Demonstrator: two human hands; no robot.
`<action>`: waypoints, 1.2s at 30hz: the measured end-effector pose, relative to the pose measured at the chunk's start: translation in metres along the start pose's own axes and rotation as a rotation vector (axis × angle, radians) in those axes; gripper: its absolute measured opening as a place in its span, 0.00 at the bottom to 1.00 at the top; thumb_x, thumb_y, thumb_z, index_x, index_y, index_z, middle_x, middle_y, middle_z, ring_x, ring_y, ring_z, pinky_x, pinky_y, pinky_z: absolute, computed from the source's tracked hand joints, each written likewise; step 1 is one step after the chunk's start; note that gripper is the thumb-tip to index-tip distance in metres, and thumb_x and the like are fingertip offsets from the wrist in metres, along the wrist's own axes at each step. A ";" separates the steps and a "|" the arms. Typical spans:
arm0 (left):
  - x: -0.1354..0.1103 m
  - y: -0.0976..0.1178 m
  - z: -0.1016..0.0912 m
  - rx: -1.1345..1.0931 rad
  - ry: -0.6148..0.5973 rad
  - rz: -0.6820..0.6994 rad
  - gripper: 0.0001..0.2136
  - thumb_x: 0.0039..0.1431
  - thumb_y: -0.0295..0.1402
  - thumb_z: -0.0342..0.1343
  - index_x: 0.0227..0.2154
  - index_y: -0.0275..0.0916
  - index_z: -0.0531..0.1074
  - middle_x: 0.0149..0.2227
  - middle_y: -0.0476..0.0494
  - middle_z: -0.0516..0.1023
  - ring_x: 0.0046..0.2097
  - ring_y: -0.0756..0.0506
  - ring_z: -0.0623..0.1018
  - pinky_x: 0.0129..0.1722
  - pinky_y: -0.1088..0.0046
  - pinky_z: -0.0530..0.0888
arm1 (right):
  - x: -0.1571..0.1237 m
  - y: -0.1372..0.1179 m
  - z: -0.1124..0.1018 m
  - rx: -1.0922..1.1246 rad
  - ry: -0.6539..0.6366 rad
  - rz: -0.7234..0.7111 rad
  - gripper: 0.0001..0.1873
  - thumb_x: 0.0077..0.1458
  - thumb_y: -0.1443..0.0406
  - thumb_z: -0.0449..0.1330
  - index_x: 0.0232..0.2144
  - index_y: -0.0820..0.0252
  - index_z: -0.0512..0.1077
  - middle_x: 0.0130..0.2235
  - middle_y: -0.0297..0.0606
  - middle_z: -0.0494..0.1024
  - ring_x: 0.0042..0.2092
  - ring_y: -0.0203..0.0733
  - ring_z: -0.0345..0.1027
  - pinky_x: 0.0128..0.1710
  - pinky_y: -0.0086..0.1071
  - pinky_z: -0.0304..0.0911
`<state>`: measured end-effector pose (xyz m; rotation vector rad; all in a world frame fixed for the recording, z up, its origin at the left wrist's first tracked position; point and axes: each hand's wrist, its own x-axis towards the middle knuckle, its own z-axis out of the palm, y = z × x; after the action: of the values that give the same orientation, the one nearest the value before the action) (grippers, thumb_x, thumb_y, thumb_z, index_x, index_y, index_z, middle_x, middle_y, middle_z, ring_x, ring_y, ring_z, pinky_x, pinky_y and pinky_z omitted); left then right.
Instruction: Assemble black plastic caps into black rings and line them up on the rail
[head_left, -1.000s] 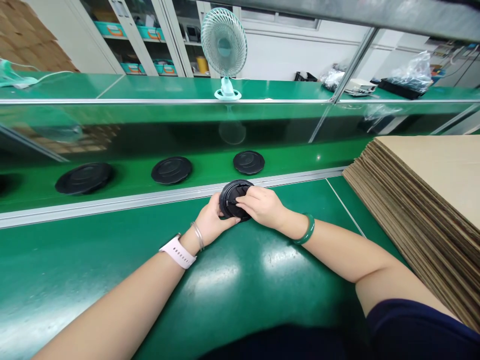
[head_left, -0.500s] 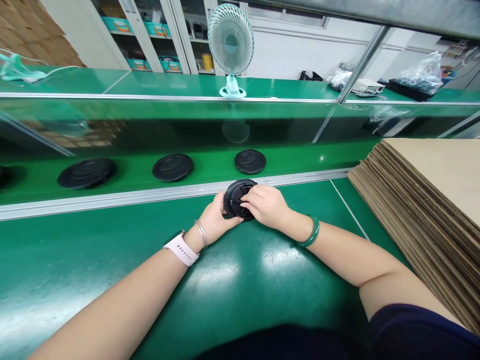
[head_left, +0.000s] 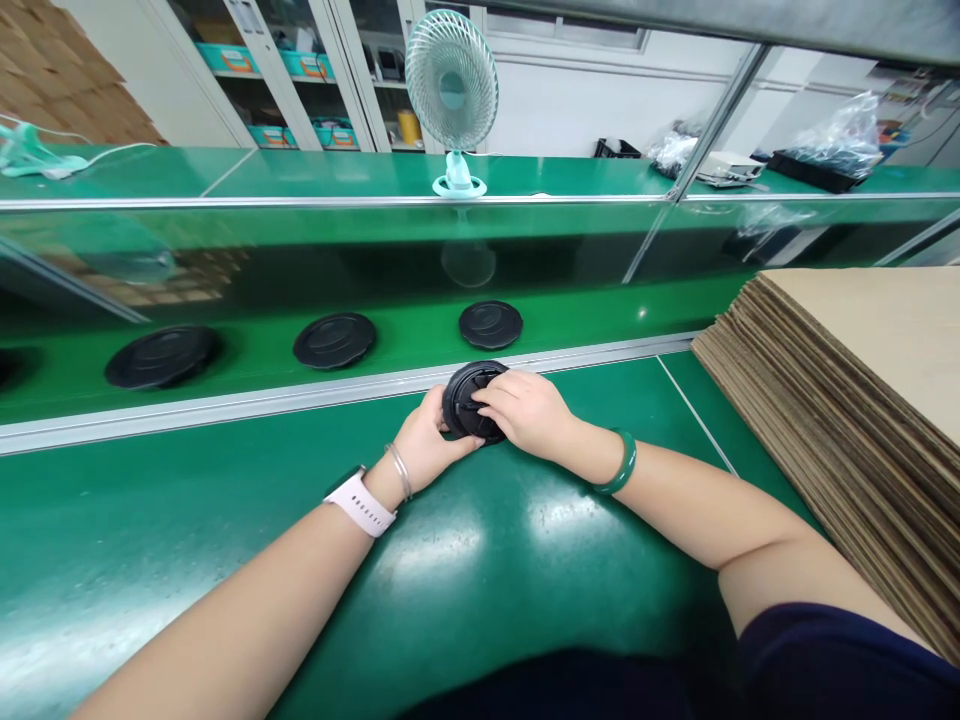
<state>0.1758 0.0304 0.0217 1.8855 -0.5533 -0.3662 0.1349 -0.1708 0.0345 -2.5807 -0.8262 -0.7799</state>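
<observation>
A round, black, ridged disc (head_left: 461, 412) sits between the hands: left hand (head_left: 429, 440) gripping its rim, right hand (head_left: 531, 413) pinching its middle. Beneath them lies a shiny green table (head_left: 480, 590); beyond, a fan (head_left: 452, 90).

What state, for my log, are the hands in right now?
Left hand: closed, holding the round black part.
Right hand: bunched against that part's face; grip unclear.

Teal fan (head_left: 452, 88) on grn shelf (head_left: 337, 178); cabs (head_left: 271, 82) behind w/ blue-grn bins (head_left: 227, 58).
</observation>
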 end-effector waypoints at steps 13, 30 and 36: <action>0.002 -0.005 0.000 -0.092 -0.024 -0.011 0.34 0.43 0.38 0.70 0.52 0.39 0.60 0.48 0.40 0.77 0.49 0.38 0.80 0.51 0.55 0.77 | 0.004 -0.008 -0.009 0.026 0.059 0.132 0.13 0.65 0.64 0.60 0.51 0.61 0.72 0.46 0.48 0.72 0.48 0.53 0.64 0.49 0.47 0.65; -0.001 -0.004 -0.002 0.004 0.030 0.042 0.29 0.55 0.49 0.61 0.55 0.38 0.63 0.54 0.36 0.75 0.56 0.35 0.75 0.56 0.55 0.72 | -0.001 0.004 0.018 0.749 0.238 0.693 0.10 0.55 0.62 0.65 0.37 0.58 0.68 0.38 0.36 0.73 0.44 0.46 0.68 0.44 0.39 0.66; 0.000 0.000 0.000 0.011 0.051 0.043 0.28 0.56 0.50 0.60 0.54 0.38 0.65 0.52 0.38 0.76 0.55 0.35 0.75 0.57 0.54 0.71 | 0.003 0.000 0.017 0.720 0.198 0.793 0.10 0.54 0.64 0.65 0.33 0.56 0.66 0.35 0.34 0.71 0.41 0.46 0.67 0.43 0.38 0.65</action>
<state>0.1752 0.0302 0.0220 1.8855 -0.5610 -0.2867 0.1432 -0.1618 0.0226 -1.8755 0.0347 -0.3723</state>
